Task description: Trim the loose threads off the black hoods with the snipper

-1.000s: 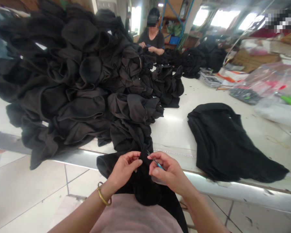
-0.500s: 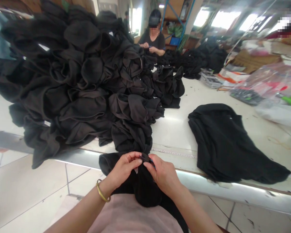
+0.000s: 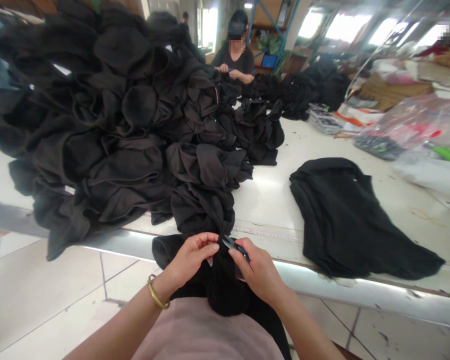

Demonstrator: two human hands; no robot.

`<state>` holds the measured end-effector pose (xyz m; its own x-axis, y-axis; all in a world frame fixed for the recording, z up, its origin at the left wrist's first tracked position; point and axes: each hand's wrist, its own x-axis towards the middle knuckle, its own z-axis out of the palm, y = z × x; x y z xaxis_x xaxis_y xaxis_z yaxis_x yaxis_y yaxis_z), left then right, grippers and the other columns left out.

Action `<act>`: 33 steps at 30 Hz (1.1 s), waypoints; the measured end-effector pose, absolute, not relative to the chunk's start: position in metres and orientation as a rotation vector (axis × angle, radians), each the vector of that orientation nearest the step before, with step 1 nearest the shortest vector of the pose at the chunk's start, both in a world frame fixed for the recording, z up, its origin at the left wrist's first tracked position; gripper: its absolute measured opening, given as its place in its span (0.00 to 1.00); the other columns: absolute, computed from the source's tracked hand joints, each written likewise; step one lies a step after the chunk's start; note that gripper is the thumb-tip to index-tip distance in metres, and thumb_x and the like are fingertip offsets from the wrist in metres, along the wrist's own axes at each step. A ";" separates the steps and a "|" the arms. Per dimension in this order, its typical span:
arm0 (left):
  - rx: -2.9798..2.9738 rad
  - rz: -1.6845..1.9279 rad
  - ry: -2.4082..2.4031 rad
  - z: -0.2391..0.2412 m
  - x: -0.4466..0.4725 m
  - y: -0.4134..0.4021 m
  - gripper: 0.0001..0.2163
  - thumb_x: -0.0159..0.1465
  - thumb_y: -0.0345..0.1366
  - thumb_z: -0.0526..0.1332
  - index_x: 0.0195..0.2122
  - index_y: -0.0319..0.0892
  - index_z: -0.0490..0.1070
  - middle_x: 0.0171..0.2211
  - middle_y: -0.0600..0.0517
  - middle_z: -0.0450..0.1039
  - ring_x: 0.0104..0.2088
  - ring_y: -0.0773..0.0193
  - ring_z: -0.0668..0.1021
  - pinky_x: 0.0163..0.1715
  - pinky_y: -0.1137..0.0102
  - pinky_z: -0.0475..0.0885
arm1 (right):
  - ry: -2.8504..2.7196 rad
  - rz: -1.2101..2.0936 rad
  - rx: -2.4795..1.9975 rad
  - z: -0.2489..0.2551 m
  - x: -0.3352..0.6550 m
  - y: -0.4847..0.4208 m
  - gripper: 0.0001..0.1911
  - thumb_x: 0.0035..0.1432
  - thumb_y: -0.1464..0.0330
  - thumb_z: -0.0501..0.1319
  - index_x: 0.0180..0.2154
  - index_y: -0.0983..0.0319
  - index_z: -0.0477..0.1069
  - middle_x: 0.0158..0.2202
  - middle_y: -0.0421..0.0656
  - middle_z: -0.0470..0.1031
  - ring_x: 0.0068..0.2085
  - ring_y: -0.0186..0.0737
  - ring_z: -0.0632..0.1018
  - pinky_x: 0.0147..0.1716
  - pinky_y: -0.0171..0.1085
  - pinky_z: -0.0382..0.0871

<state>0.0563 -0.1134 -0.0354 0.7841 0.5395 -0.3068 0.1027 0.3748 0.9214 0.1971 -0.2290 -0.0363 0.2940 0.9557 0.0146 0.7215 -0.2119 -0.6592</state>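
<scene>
At the table's front edge, a black garment [image 3: 227, 295] hangs down over my lap. My left hand [image 3: 193, 257] pinches part of its cloth between thumb and fingers, and a small pale label shows just below. In my right hand [image 3: 258, 267] are small thread snips [image 3: 242, 250] with blue handles, their blades pointing up and left, close to my left fingertips. Whether the blades touch the cloth or a thread is too small to tell.
A large heap of black garments [image 3: 131, 145] fills the table's left side. A flat stack of black garments [image 3: 356, 220] lies at right, before clear plastic bags [image 3: 405, 130]. A measuring tape [image 3: 262, 234] runs along the front. Across the table a person [image 3: 234, 55] handles something small.
My right hand has drawn slightly right, away from my left fingertips, and the snips' blades now show. The left hand keeps its pinch on the cloth. The view has shifted a little.
</scene>
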 end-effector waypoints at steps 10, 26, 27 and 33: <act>1.179 0.319 0.641 -0.034 0.057 -0.115 0.11 0.54 0.39 0.61 0.36 0.37 0.71 0.26 0.54 0.68 0.26 0.70 0.67 0.30 0.73 0.61 | -1.661 0.273 -1.985 -0.047 0.198 -0.228 0.15 0.63 0.61 0.46 0.43 0.63 0.63 0.35 0.46 0.76 0.34 0.43 0.77 0.30 0.37 0.66; 1.192 0.340 0.596 -0.041 0.055 -0.115 0.10 0.57 0.36 0.60 0.38 0.38 0.72 0.28 0.54 0.69 0.27 0.70 0.68 0.30 0.74 0.62 | -1.752 0.189 -2.035 -0.047 0.193 -0.225 0.14 0.63 0.62 0.47 0.44 0.64 0.63 0.36 0.46 0.76 0.34 0.44 0.78 0.28 0.37 0.65; 1.197 0.344 0.596 -0.041 0.055 -0.115 0.10 0.57 0.36 0.60 0.38 0.38 0.72 0.28 0.54 0.69 0.28 0.70 0.68 0.30 0.74 0.62 | -1.750 0.203 -2.048 -0.045 0.193 -0.225 0.14 0.63 0.62 0.47 0.44 0.64 0.62 0.36 0.45 0.76 0.34 0.44 0.78 0.28 0.37 0.65; 1.232 0.341 0.622 -0.039 0.057 -0.116 0.11 0.56 0.37 0.60 0.37 0.37 0.71 0.28 0.52 0.70 0.28 0.69 0.68 0.30 0.73 0.63 | -1.799 0.203 -2.135 -0.036 0.192 -0.225 0.14 0.64 0.63 0.46 0.41 0.63 0.64 0.33 0.44 0.76 0.31 0.42 0.77 0.24 0.34 0.61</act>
